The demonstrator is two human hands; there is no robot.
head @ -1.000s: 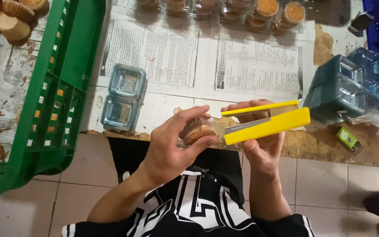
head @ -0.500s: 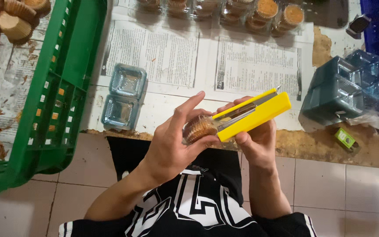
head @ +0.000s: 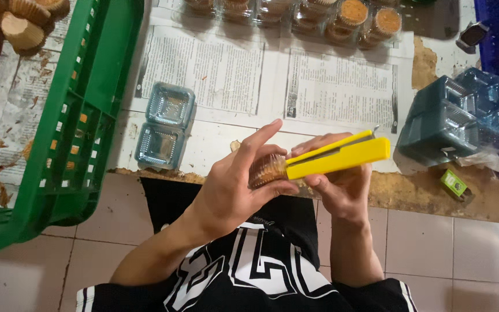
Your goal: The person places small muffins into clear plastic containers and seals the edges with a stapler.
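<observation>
Cupcake-sized cake in a clear plastic pack (head: 268, 169) is what I've got in the middle here, held up over my lap just in front of the table edge. My left hand (head: 235, 190) is wrapped round it, thumb underneath and fingers curled over the top, index finger sticking out straight, so that grip is closed on the pack. My right hand (head: 342, 188) is closed round a yellow stapler (head: 337, 157), and its nose is right up against the edge of the pack. Can't really tell if the stapler's mouth is squeezed fully down, since my fingers hide that bit. Just past my hands on the newspaper-covered table (head: 215, 69) sit two empty clear trays (head: 164, 125), one touching the other. Off to the right there's a stack of more clear packs in a plastic bag (head: 457, 118), with a little green box (head: 453, 184) near it on the bare table edge. Along the far edge is a row of packed cakes (head: 342, 17). On the left a green plastic crate (head: 70, 127) stands tilted, with loose brown cakes (head: 7, 29) beyond it.
</observation>
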